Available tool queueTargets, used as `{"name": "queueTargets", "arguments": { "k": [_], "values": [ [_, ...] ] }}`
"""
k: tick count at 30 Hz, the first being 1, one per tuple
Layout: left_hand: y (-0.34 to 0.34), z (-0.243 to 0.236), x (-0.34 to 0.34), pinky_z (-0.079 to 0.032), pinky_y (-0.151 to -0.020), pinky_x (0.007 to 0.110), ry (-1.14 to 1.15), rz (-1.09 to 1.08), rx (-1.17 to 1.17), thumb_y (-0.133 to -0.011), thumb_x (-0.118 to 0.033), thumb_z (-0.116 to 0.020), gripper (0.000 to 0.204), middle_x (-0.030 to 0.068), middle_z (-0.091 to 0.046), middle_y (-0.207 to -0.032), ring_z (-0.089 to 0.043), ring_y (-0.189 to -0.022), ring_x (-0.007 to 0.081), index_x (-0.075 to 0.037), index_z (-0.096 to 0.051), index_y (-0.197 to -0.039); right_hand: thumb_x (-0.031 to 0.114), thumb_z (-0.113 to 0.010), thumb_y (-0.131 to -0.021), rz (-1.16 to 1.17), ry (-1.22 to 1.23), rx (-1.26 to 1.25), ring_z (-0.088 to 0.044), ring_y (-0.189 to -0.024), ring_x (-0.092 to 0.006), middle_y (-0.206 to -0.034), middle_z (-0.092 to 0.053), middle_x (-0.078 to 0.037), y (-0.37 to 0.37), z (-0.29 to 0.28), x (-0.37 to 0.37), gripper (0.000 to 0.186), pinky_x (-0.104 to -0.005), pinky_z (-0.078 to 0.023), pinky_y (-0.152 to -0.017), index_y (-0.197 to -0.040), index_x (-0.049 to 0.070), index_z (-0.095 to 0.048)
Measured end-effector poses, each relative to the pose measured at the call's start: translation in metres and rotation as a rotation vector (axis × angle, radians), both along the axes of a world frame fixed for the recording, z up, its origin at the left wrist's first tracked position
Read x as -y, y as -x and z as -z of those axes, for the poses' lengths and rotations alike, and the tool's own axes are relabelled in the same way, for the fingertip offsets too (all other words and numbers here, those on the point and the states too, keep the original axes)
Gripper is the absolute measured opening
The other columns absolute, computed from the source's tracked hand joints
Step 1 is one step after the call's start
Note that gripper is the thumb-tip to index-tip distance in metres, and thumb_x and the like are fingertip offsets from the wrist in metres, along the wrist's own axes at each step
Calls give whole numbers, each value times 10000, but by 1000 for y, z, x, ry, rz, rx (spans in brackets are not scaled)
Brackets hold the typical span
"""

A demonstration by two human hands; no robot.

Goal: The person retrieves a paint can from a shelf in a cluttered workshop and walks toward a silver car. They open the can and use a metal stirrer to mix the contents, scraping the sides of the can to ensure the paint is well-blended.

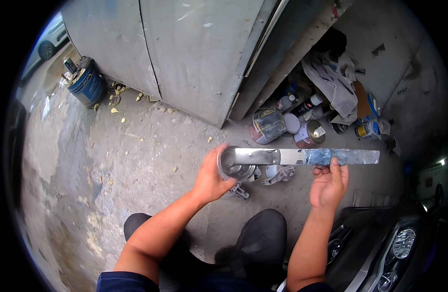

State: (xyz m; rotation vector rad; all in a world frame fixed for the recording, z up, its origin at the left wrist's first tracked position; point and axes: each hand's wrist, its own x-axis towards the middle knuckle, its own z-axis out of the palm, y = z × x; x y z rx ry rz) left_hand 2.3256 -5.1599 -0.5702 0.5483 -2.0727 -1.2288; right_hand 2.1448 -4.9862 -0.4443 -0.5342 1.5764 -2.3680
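Observation:
My left hand [210, 176] is wrapped around the side of a round, open can [227, 168] with a shiny grey inside. A long flat strip [291, 156], like a stirring stick, lies level across the view. Its silvery left end reaches over or into the can's mouth; which of the two I cannot tell. At the other end, the strip is smeared blue and grey, and my right hand [328, 187] grips it there between thumb and fingers. Below the strip, grey spray-gun-like parts and a white round piece [271, 171] are partly hidden.
Grey metal cabinet doors [194, 53] stand ahead. Paint tins [268, 125], bottles and crumpled paper [331, 87] crowd the floor at far right. A blue bucket [86, 87] full of scraps is at far left. A dark car front with a headlight [403, 243] is close at right.

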Motion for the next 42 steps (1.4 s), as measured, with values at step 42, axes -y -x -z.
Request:
{"name": "queueTargets", "arguments": {
  "k": [42],
  "values": [
    [47,-121,-68,-428,-981,421,-351,606,86,-589,-157,-801,805,196,-545,-1226,-560,-1126,341,22,-449,-1290,100,-653,-892,-261,-112,244,-560,-1065,-169,-1188,-606,-127,2,-119,-85,498,-293,-463,-851,-1336,-25,-463]
  ]
}}
